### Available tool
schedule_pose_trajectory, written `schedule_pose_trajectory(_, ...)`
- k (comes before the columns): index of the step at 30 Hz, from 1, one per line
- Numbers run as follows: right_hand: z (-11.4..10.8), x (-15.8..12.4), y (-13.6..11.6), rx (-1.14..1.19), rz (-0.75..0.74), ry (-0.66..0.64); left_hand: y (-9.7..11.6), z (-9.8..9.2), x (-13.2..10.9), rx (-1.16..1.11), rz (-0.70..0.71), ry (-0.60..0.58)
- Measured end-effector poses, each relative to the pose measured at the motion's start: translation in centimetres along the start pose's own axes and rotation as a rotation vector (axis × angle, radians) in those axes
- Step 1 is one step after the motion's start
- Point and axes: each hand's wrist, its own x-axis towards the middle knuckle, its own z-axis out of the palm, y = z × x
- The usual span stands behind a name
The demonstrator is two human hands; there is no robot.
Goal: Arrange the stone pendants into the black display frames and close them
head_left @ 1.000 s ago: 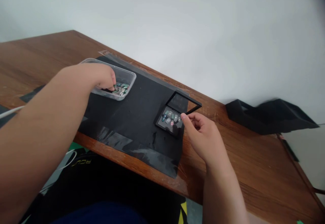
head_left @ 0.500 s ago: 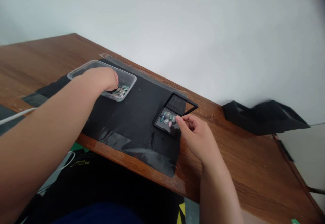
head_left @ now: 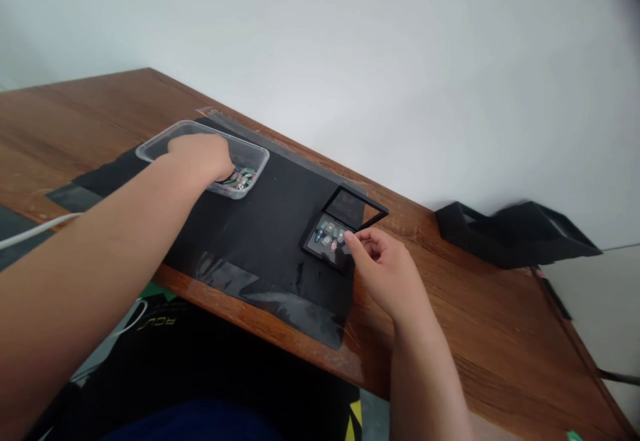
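My left hand (head_left: 203,156) reaches down into a clear plastic container (head_left: 257,152). Its fingers are hidden behind the back of the hand, so what they hold does not show. Small glossy pieces (head_left: 243,179), greenish, white and grey, lie in a heap at the container's right end. Further right, a small black hinged case (head_left: 313,249) stands with its windowed lid (head_left: 383,214) raised. Several small pieces (head_left: 327,233), pale green, white, blue and one pink, sit inside it. My right hand (head_left: 383,264) grips the case's right edge, thumb on top and fingers curled.
A black mat (head_left: 260,228), taped down at its edges, covers part of the wooden table (head_left: 480,308). Black trays (head_left: 520,231) stand against the wall at the right. A white cable (head_left: 37,229) runs in from the left beneath my left forearm.
My left hand has shifted slightly inside the container, its fingers still out of sight. The right hand stays at the case. The view has moved a little.
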Motion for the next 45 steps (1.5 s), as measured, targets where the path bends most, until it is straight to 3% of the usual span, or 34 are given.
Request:
schedule_pose_trajectory(3, -0.1, -0.1, -0.2, -0.025, 0.007, 0.001, 1.8, -0.8, -1.3, 0.082, -0.173, -0.051)
schedule_pose_trajectory(7, -0.2, -0.2, -0.4, -0.032, 0.006, 0.004, 3.2, -1.4, -2.4, 0.098, -0.215, -0.069)
schedule_pose_trajectory(32, -0.1, 0.0, 0.2, 0.015, -0.010, 0.002, 4.4, -1.8, -3.2, 0.210, -0.155, -0.109)
schedule_pose_trajectory(35, -0.1, 0.0, 0.2, 0.028, -0.017, 0.014, 4.9, -2.8, -4.3, 0.190, -0.130, -0.073)
schedule_pose_trajectory(37, 0.1, 0.0, 0.3, 0.028, -0.014, 0.021, 5.6, -3.7, -5.8, 0.158, -0.077, 0.015)
schedule_pose_trajectory(39, 0.3, 0.0, 0.2, 0.036, -0.011, 0.029, 6.8, -4.2, -8.0, 0.013, 0.065, 0.190)
schedule_pose_trajectory(41, 0.4, -0.1, 0.2, 0.062, -0.020, 0.047, 8.3, -4.1, -10.6, -0.188, 0.193, 0.260)
schedule_pose_trajectory(43, 0.3, -0.2, 0.2, 0.098, -0.047, 0.071, 10.1, -3.0, -13.2, -0.525, 0.295, 0.203)
schedule_pose_trajectory(45, 0.1, -0.3, 0.1, 0.138, -0.096, 0.076, 11.7, -1.2, -15.4, -0.945, 0.361, -0.070)
